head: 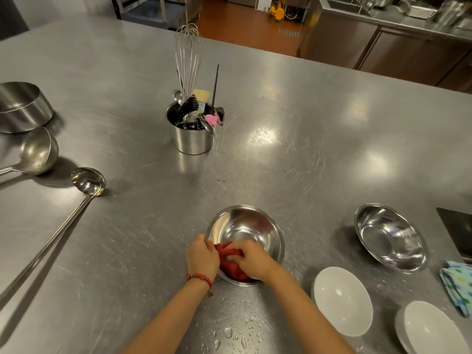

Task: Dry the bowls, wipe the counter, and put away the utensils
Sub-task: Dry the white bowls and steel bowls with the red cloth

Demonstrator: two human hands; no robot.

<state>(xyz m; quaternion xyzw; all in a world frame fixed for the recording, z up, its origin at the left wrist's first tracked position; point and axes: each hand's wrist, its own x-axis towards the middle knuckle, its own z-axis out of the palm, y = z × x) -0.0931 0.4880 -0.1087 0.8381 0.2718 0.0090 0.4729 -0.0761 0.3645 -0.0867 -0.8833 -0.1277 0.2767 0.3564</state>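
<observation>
Stainless table (306,111), wet at the near edge. Left hand (203,259) grips the rim of a steel bowl (245,228) at near centre; right hand (251,259) clutches a red cloth (228,264) inside it. To the right sit another steel bowl (389,237) and two white bowls (342,301). A utensil holder (192,134) stands farther back, ladles (88,181) to the left.

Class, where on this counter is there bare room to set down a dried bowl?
Bare steel lies between the utensil pot and the empty steel bowl. Crowded: ladles at left, white bowls at right; water drops nearest.
</observation>
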